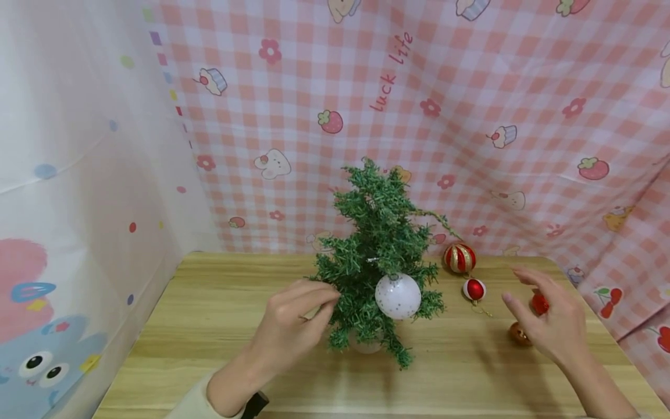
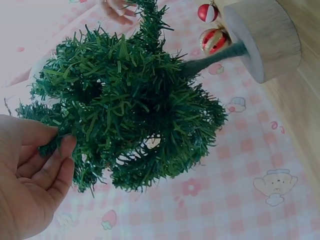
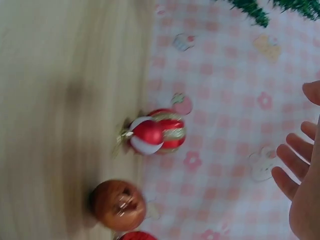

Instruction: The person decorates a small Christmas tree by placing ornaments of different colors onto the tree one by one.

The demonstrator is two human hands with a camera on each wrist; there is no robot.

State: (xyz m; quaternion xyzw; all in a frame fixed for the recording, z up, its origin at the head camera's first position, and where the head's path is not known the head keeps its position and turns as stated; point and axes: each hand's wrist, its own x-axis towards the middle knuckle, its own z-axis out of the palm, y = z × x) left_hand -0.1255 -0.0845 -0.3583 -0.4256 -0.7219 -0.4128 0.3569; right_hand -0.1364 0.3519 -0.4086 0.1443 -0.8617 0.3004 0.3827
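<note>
A small artificial Christmas tree (image 1: pixel 366 250) stands on a round wooden base (image 2: pixel 270 42). My left hand (image 1: pixel 288 320) pinches a branch tip (image 2: pixel 48 148) at the tree's left side between thumb and forefinger. On the front right of the tree hangs a white speckled bauble (image 1: pixel 399 298). My right hand (image 1: pixel 557 323) is held with fingers spread over the right part of the table, holding nothing. Near it are a copper-coloured bauble (image 1: pixel 517 334) and a red bauble (image 1: pixel 540 303), both partly hidden by the hand in the head view.
A red and gold striped bauble (image 1: pixel 460 259) and a smaller red and white bauble (image 1: pixel 474 290) with a gold loop lie right of the tree. One long branch (image 1: pixel 439 220) sticks out toward them. Behind the wooden table (image 1: pixel 209 326) hangs a pink checked cloth (image 1: pixel 272 105).
</note>
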